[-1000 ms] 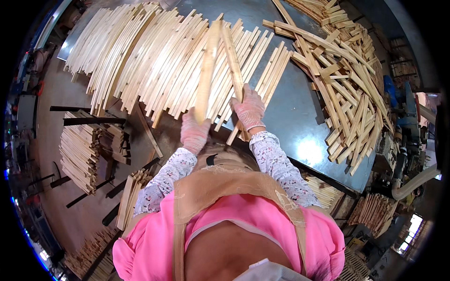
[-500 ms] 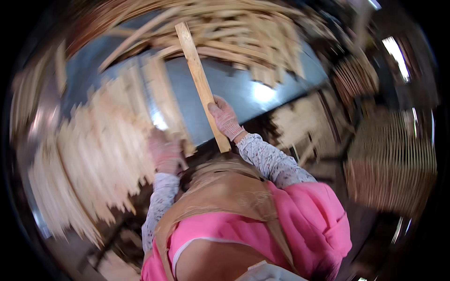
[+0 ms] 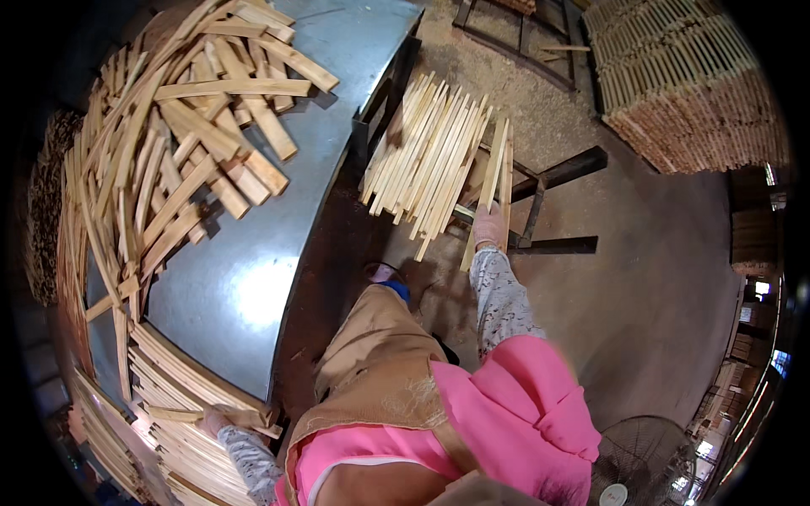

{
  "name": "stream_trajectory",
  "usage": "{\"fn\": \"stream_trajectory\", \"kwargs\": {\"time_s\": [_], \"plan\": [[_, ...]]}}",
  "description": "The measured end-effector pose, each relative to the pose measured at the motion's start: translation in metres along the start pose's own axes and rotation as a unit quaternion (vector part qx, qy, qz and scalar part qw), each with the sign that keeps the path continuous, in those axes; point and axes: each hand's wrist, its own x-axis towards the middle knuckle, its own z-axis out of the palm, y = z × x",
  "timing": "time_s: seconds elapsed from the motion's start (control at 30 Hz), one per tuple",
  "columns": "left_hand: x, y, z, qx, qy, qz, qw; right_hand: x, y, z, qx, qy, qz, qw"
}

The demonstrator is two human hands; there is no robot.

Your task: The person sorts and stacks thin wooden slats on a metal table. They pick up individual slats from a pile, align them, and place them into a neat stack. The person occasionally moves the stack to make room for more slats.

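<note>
Right hand [image 3: 488, 226]: clasping at least one strip [image 3: 493, 173], beside the stack [image 3: 426, 156] on the rack [image 3: 574, 166]. Left hand [image 3: 218, 419]: touching another strip [image 3: 175, 414] at the worktop's [image 3: 253, 228] near edge; whether clamping, cannot tell.

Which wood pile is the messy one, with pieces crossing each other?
The jumbled pile on the table, upper left: its pieces cross at many angles; those in the stack by your right hand run roughly parallel.

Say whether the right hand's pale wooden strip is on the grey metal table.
Off: the right hand grips the strip, well right of the table.
</note>
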Motion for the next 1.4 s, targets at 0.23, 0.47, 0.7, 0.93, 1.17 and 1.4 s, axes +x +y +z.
{"fn": "stream_trajectory", "kwargs": {"time_s": [0.23, 0.47, 0.7, 0.93, 1.17, 1.4], "plan": [[0.015, -0.048, -0.071, -0.114, 0.020, -0.006, 0.993, 0.080, 0.035, 0.111, -0.224, -0.217, -0.066, 0.948], [-0.067, 0.013, -0.006, 0.043, 0.025, 0.157, 0.986, 0.190, 0.177, 0.097, -0.483, -0.309, -0.662, 0.482], [-0.132, -0.004, -0.080, -0.420, -0.029, -0.041, 0.906, -0.279, -0.168, 0.070, -0.279, -0.811, -0.257, 0.446], [-0.072, -0.076, -0.154, -0.322, -0.049, 0.079, 0.942, -0.678, -0.180, 0.089, -0.218, -0.832, -0.408, 0.306], [0.061, -0.147, -0.323, 0.508, -0.231, 0.322, 0.765, -0.804, -0.270, 0.113, -0.285, -0.552, -0.777, 0.100], [0.185, -0.278, -0.360, 0.442, -0.031, -0.005, 0.897, -0.729, -0.241, 0.217, -0.104, -0.565, -0.576, 0.582]]}}
